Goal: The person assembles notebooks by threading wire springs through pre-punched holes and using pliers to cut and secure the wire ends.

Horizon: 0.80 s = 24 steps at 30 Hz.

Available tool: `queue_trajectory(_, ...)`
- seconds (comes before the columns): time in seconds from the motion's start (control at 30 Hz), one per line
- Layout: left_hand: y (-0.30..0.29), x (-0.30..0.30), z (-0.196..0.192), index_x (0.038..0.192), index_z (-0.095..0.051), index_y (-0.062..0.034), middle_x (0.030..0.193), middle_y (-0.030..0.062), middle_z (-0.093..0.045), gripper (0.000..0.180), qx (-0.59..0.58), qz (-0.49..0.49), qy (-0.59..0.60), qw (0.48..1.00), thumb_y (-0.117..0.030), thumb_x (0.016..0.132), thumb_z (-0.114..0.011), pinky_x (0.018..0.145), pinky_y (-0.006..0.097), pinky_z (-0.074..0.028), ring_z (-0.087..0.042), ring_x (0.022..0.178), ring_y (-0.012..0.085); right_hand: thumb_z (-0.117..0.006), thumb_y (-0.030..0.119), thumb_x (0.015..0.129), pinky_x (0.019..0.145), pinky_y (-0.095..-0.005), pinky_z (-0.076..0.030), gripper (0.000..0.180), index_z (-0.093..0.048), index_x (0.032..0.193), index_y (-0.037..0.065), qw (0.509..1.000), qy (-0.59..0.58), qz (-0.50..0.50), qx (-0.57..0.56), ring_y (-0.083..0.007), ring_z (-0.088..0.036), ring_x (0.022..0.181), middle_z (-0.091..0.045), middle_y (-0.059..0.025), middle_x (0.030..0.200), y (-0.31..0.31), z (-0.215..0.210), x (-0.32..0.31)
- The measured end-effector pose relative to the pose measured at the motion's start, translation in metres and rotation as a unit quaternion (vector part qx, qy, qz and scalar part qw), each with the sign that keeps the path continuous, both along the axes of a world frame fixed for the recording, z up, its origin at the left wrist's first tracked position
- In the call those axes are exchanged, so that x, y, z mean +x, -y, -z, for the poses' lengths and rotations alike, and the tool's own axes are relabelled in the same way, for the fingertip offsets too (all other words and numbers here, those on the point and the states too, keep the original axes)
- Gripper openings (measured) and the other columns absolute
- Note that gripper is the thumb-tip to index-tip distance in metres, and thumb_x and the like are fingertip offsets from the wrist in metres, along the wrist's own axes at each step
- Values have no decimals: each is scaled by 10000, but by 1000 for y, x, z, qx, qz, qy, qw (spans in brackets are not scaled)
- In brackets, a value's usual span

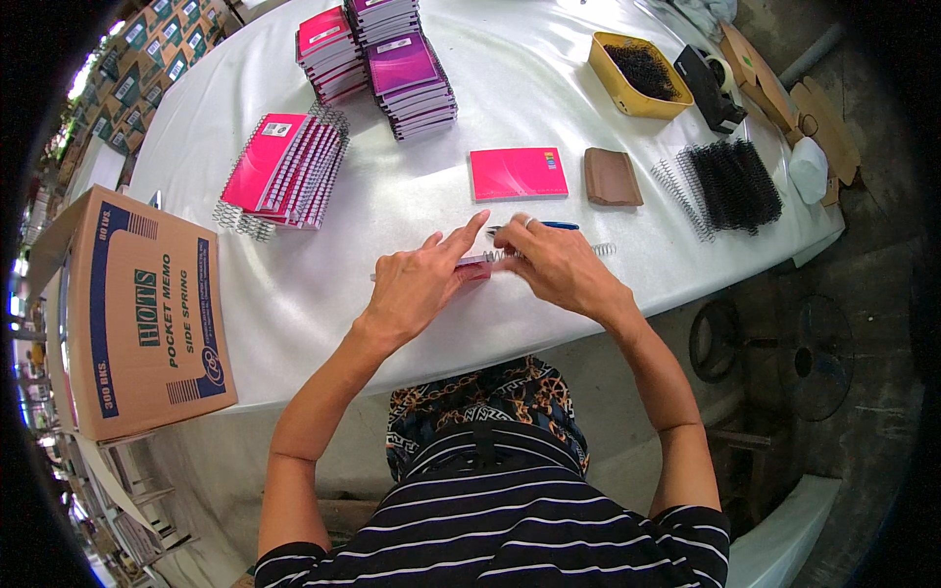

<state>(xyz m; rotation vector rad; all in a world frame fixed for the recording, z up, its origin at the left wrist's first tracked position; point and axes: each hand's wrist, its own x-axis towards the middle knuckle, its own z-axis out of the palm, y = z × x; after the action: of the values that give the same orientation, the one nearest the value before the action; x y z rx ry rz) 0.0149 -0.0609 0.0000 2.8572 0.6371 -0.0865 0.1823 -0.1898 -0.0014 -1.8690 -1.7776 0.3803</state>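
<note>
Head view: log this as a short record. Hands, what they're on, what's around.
left hand: grips a notebook, mostly hidden
right hand: fingers on a wire coil at the notebook's edge
just beyond hands: blue-handled tool, pink book, brown pad
right side: black coils, yellow tub, tape dispenser
left side: cardboard box, pink coil-bound books
far side: purple stack, pink stack

brown carton (186,304), left | black tape dispenser (708,93) | dim fan (806,362), probably

Silvery spring (605,249) (notebook (476,273) seemingly pink)
</note>
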Motion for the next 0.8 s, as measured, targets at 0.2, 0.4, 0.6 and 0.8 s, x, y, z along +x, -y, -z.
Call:
queue_trajectory(0.2,-1,-3,6,1446,-421,-302,1258,-22,-632,603,8,61,114,992,-330,881,-631,662,396,-578,-697,793,267,-629,140,884,692,-443,-491,236,-521,1063,29,999,23,-40,20,-339,-628,860,-610,-131,947,-2,6,3)
queue_trajectory(0.4,-5,-4,6,1363,-533,-273,1325,-29,-596,470,-39,57,78,995,-357,907,-604,686,403,-576,-699,830,269,-589,107,894,689,-462,-491,199,-529,1071,39,999,-30,-38,25,-355,-644,829,-656,-145,950,-2,-1,-2)
queue_trajectory(0.6,-8,-11,4,1364,-514,-309,1242,21,-641,426,-25,76,36,996,-385,946,-542,680,424,-579,-701,858,262,-576,94,891,743,-451,-494,122,-583,994,28,990,-87,-55,-94,-352,-635,861,-653,-167,935,-7,-3,2)
queue_trajectory(0.8,-11,-13,-11,1365,-505,-362,1298,-9,-614,420,-95,166,-36,981,-393,947,-536,725,444,-571,-698,882,259,-709,-81,631,1116,-432,-334,568,-570,1147,112,958,252,125,-56,-337,-435,1290,-479,-149,1359,18,14,143)
